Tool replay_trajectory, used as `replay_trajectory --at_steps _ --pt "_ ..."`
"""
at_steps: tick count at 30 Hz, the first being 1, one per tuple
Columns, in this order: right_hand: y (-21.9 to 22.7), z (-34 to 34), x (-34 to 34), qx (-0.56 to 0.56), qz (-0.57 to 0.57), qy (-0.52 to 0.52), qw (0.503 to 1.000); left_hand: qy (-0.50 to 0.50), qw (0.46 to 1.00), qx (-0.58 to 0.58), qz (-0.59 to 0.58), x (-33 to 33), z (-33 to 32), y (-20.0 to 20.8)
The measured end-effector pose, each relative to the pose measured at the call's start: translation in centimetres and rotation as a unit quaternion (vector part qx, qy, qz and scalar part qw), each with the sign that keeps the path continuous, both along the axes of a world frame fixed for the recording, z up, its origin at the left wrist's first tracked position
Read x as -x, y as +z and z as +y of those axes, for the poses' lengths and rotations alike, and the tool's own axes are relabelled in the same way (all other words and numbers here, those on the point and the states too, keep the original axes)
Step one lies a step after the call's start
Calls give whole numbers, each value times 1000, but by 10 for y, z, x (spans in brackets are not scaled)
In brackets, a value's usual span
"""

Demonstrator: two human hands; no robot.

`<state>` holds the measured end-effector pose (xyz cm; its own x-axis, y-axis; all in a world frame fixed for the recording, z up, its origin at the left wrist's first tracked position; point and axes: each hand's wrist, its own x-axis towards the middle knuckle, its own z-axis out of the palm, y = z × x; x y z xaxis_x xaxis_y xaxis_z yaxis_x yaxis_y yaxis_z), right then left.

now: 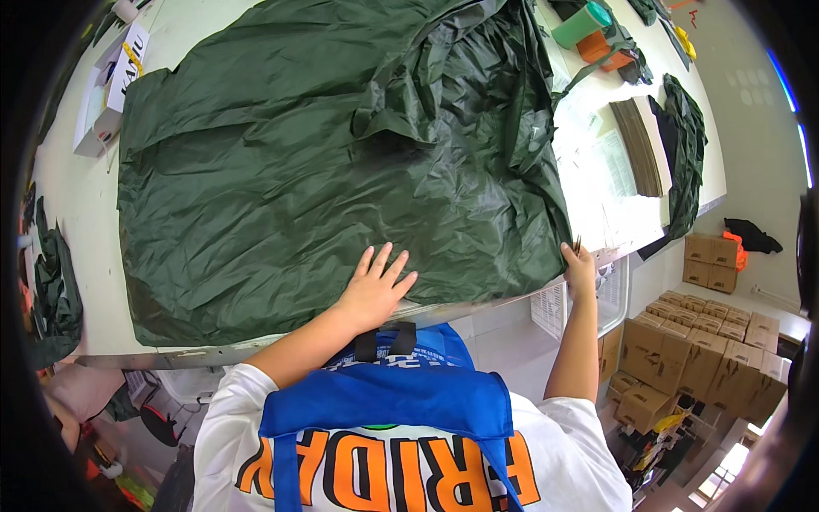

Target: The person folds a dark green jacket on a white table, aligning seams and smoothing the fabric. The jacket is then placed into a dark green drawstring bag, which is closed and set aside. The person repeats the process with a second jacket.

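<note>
A large dark green garment of thin, wrinkled, slightly shiny fabric lies spread over the white table. Its upper right part is bunched into folds and looks like a hood or collar. My left hand rests flat on the fabric near the table's front edge, fingers spread. At the garment's lower right corner is my right hand, its fingers closed. A small dark pointed tool sticks up from it; its exact kind is too small to tell. The right fingertips touch or nearly touch the fabric edge.
A white box stands at the table's left. At the right lie a stack of brown card sheets, a green cylinder and another dark green garment. A white basket sits below the table edge; cardboard boxes are piled at the lower right.
</note>
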<state>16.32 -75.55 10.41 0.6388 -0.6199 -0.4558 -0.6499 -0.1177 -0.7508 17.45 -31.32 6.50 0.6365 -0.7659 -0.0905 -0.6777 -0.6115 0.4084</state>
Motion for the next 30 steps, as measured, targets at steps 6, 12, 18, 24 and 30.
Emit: replay_trajectory --at_steps 6,12,18,24,30 --pt "-47 -46 11 205 72 147 965 37 996 22 77 -6 23 12" --pt "27 70 -116 219 -146 57 963 41 988 -83 124 -7 11 50" --pt "7 69 -165 283 -23 122 951 74 977 68 190 -37 -41 58" --pt "8 65 -135 -170 -210 -4 963 106 890 347 275 -111 -140 79" --pt "15 72 -131 -175 -205 84 959 265 750 436 422 -185 -249 52"
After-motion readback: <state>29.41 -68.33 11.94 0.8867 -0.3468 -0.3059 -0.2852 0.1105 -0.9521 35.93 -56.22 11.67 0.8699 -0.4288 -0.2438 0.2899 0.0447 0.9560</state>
